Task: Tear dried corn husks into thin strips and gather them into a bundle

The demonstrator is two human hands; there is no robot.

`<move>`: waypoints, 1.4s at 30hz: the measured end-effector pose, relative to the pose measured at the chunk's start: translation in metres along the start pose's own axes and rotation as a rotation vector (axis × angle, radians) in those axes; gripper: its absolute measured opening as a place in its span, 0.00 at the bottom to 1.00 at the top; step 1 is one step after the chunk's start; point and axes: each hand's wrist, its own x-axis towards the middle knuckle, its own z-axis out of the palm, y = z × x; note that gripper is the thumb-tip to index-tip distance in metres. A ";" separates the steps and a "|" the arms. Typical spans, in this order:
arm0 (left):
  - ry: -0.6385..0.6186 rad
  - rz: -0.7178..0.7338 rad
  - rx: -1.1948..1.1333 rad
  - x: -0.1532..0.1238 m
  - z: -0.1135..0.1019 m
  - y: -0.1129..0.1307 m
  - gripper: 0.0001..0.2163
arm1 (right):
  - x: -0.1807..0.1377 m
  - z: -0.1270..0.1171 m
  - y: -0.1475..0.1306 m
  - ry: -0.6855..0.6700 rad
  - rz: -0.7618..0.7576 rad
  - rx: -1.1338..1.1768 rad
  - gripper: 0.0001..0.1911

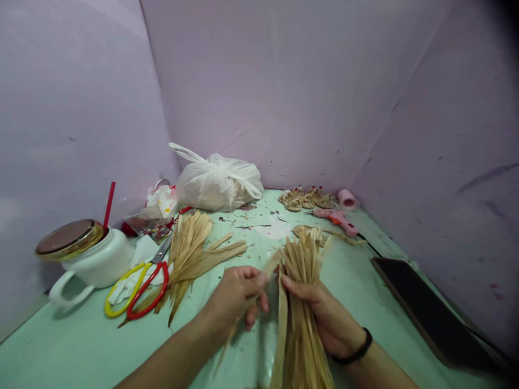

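Observation:
My right hand (pixel 324 310) is wrapped round a thick bundle of dried, straw-coloured leaf strips (pixel 302 335), thumb across the front. The bundle stands roughly upright, its ends fanning out above the hand. Just left of it, my left hand (pixel 241 297) pinches a thin dried strip (pixel 230 340) that trails down below the fingers and is a little blurred. A second heap of dried strips (pixel 190 254) lies on the table farther left. Beside that heap rest scissors (pixel 140 289) with one yellow and one red handle.
At left stand a white mug (pixel 101 259) and its gold-rimmed lid (pixel 71 237). A tied white plastic bag (pixel 221 183) sits at the back. Toward the right are coiled woven pieces (pixel 302 199), a pink glue gun (pixel 336 219), a pink roll (pixel 347 200) and a dark phone-like slab (pixel 430 313).

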 end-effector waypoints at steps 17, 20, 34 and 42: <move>0.598 0.292 1.575 0.020 -0.061 0.018 0.08 | 0.004 -0.003 -0.004 0.107 -0.074 0.024 0.12; 0.633 0.290 1.629 0.024 -0.061 0.017 0.10 | 0.005 -0.004 -0.003 0.092 -0.086 0.010 0.12; 0.241 0.114 0.320 -0.009 -0.008 0.024 0.14 | 0.000 0.004 0.003 0.114 -0.087 0.073 0.17; 0.198 0.006 0.010 0.004 0.006 -0.006 0.13 | 0.006 0.003 0.009 0.224 -0.135 0.042 0.16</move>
